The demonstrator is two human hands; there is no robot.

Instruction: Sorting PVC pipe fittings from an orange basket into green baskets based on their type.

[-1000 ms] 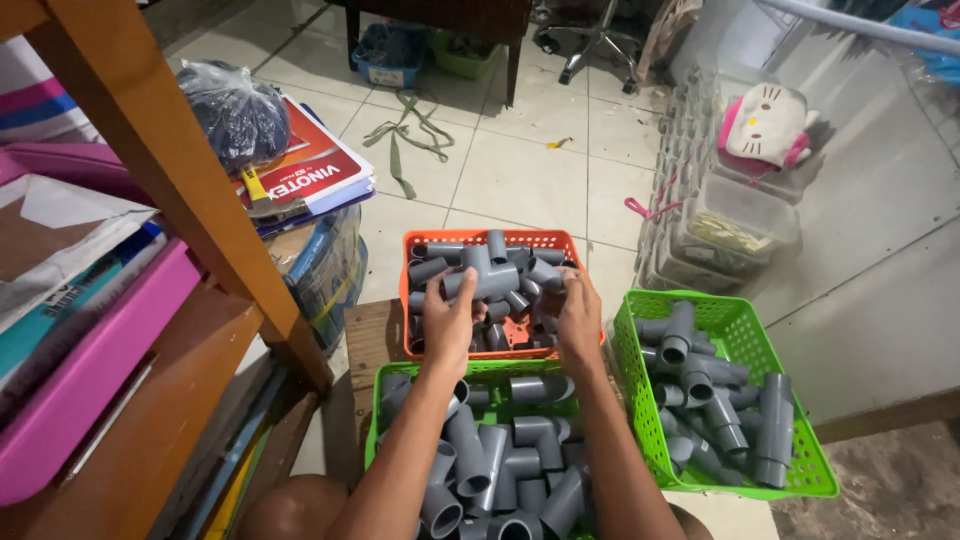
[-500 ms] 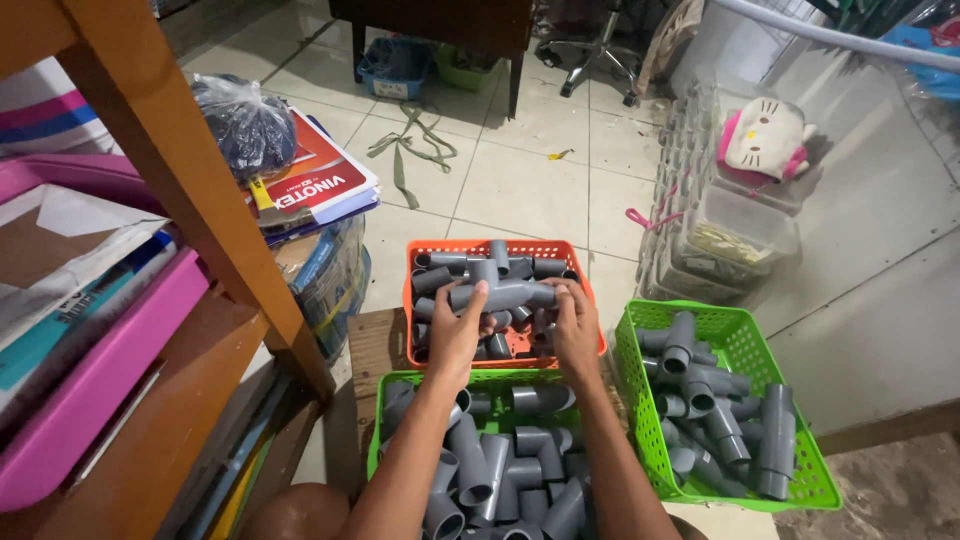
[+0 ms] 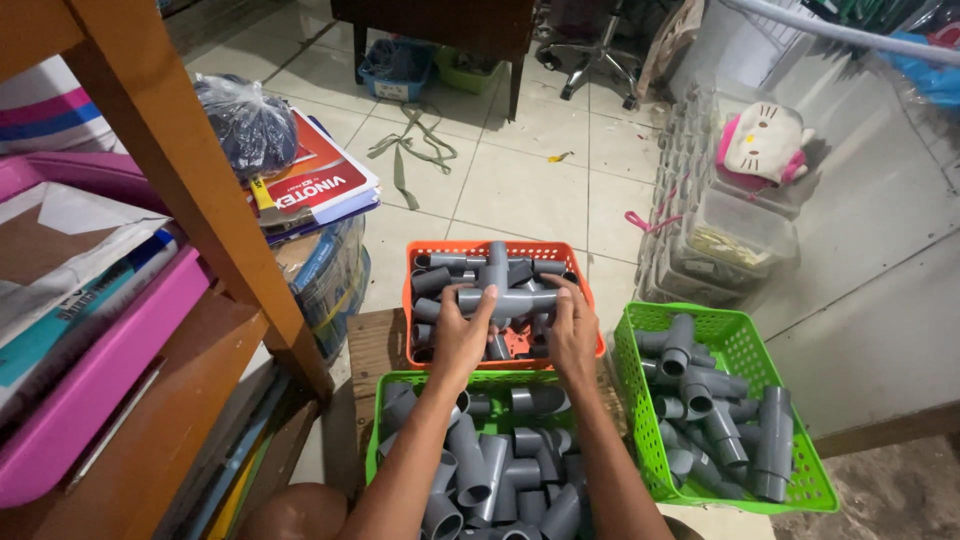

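Hands were together over the orange basket (image 3: 415, 262), which sat at twelve o'clock from the person. The left hand (image 3: 462, 335) and the right hand (image 3: 574, 333) were both closed on one grey cross-shaped pipe fitting (image 3: 507, 296), each at one end of its horizontal arm, so the piece was held between them just above the other grey fittings in that basket. Its upright arm pointed to twelve o'clock and to six o'clock. If the fingers wrapped fully around the ends I could not tell, because the backs of the hands hid them.

A green basket (image 3: 377, 447) full of grey elbows and tees lay at six o'clock, directly under the forearms. Another green basket (image 3: 742, 327), also with grey fittings, stood at three o'clock, just beside the orange one. A wooden shelf post (image 3: 190, 180) rose at nine to ten o'clock, and a stack of red-covered books (image 3: 318, 185) with a dark plastic bag (image 3: 245, 120) on top sat at eleven o'clock.

To handle this piece well, I judged that both hands should keep an equal hold on the two opposite ends, so the fitting stayed level. The loose fittings below could catch on the lower arm, so a straight lift would be safer than a drag.
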